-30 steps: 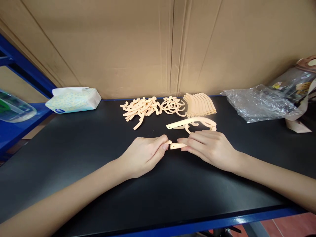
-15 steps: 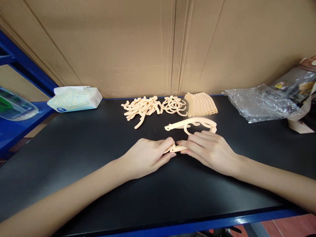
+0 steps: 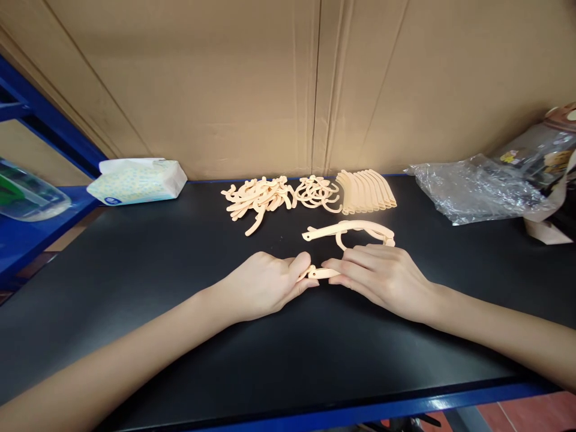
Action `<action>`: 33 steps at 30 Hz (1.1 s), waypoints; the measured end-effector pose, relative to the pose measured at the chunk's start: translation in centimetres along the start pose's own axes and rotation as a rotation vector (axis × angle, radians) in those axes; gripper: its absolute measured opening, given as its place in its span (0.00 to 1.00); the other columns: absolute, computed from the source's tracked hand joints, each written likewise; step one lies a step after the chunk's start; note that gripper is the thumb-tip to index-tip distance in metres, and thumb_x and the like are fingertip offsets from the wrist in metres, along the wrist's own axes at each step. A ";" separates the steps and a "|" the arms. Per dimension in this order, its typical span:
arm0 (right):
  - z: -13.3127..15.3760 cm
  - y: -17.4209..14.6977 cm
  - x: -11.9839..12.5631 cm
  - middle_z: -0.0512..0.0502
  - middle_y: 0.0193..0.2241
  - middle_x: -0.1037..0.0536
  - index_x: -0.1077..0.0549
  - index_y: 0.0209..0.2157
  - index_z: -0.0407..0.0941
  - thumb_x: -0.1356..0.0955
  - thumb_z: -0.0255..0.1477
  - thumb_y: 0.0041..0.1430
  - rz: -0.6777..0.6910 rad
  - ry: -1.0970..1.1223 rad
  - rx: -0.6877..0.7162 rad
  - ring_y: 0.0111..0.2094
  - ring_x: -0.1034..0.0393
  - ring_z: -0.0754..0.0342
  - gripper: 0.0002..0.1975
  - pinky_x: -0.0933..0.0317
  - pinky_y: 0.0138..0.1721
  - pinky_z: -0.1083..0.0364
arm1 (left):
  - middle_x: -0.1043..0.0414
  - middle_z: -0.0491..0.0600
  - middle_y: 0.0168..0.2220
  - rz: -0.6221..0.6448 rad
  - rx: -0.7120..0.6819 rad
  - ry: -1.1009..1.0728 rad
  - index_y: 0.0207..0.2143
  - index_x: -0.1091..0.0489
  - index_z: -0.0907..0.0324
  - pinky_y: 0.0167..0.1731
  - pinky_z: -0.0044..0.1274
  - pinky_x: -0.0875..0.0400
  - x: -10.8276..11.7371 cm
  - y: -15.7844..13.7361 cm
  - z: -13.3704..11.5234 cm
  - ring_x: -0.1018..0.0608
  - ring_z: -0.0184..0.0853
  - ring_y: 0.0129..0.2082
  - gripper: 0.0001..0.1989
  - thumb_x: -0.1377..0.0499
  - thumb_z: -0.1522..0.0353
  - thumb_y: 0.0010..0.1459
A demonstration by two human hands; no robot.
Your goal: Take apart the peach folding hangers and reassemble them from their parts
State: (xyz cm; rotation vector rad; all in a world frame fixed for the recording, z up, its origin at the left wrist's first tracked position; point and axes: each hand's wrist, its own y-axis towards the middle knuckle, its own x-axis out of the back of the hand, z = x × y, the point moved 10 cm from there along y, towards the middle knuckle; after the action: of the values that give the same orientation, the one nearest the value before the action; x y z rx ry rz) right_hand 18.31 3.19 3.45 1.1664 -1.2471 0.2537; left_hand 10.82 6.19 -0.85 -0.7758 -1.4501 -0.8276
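Note:
Between my two hands, low over the black table, is a peach-coloured plastic hanger arm (image 3: 324, 273) with a small hole near its left end. My right hand (image 3: 384, 279) is closed on its right part, fingertips pinching it. The thumb and fingers of my left hand (image 3: 267, 285) pinch a thin peach hanger piece (image 3: 303, 275) that meets the arm's holed end. Most of that thin piece is hidden in the hand. Just behind my right hand lies a folding hanger (image 3: 351, 228) with long arms and a curved hook, partly covered by the fingers.
Along the back of the table (image 3: 180, 372) lie a heap of short hanger pieces (image 3: 261, 198), a pile of hooks (image 3: 315, 192) and a neat row of hanger arms (image 3: 366, 191). A tissue pack (image 3: 137, 180) sits back left, a clear plastic bag (image 3: 477, 189) back right. Cardboard (image 3: 216, 84) stands behind.
My left thumb has drawn back slightly to the left, showing more of the joint between the held pieces. The folding hanger behind my right hand has settled a little lower.

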 end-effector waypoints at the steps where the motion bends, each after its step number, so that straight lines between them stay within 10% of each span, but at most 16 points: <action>1: 0.0 0.0 0.0 0.52 0.23 0.25 0.24 0.38 0.42 0.40 0.31 0.68 0.002 0.004 0.000 0.25 0.31 0.60 0.14 0.41 0.28 0.58 | 0.32 0.43 0.21 -0.009 -0.006 0.016 0.32 0.48 0.57 0.16 0.23 0.53 0.0 0.0 -0.1 0.27 0.33 0.17 0.14 0.62 0.62 0.70; 13: -0.1 -0.1 0.1 0.52 0.24 0.24 0.24 0.37 0.41 0.37 0.31 0.66 -0.007 0.007 -0.002 0.24 0.30 0.60 0.12 0.41 0.28 0.59 | 0.33 0.44 0.21 -0.152 -0.059 0.247 0.29 0.45 0.58 0.15 0.24 0.52 0.8 -0.2 -0.8 0.29 0.31 0.16 0.17 0.62 0.64 0.70; 23: 0.5 -0.3 0.4 0.53 0.22 0.27 0.23 0.38 0.42 0.36 0.29 0.65 -0.032 -0.019 0.066 0.22 0.37 0.61 0.10 0.46 0.24 0.58 | 0.33 0.42 0.22 0.036 0.039 -0.110 0.31 0.47 0.57 0.17 0.22 0.49 0.2 -0.1 0.4 0.29 0.32 0.18 0.15 0.64 0.61 0.70; 33: 0.1 -0.2 0.6 0.52 0.22 0.25 0.22 0.40 0.43 0.36 0.30 0.65 -0.058 0.003 0.043 0.23 0.35 0.61 0.11 0.44 0.25 0.58 | 0.34 0.42 0.25 -0.063 -0.014 -0.171 0.32 0.47 0.57 0.22 0.20 0.43 1.3 -0.3 -0.2 0.28 0.30 0.23 0.12 0.60 0.63 0.69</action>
State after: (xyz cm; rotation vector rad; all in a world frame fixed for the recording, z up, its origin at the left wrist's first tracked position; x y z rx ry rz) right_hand 18.64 2.80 3.85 1.2372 -1.2080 0.2402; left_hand 10.65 5.87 0.46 -0.8317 -1.6290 -0.8357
